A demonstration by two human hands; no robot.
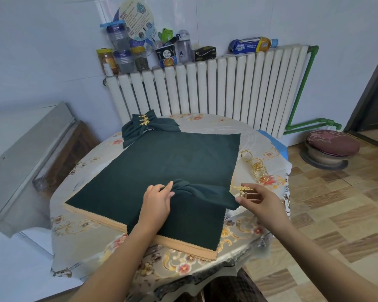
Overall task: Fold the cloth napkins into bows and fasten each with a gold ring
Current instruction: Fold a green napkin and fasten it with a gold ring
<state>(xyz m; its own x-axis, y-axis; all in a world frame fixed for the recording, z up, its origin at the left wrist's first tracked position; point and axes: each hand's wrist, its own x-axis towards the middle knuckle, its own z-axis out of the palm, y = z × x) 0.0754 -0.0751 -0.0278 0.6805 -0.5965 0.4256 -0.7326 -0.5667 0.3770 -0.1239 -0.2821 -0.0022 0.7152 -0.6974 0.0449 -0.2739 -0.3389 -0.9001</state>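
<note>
A folded dark green napkin (207, 196) lies across a stack of flat napkins (162, 171), green on top with tan ones beneath. My left hand (158, 198) pinches the folded napkin at its gathered middle. My right hand (256, 200) holds a gold ring with a leaf ornament (244, 190) just beyond the napkin's right end. A finished green bow (148, 127) with gold rings sits at the far left of the table. Several loose gold rings (258, 167) lie to the right of the stack.
The round table (92, 227) has a floral cloth. A white radiator (216, 90) stands behind it, with jars and bottles on top. A low red stool (332, 147) sits on the floor to the right. A grey cabinet (26, 158) stands at the left.
</note>
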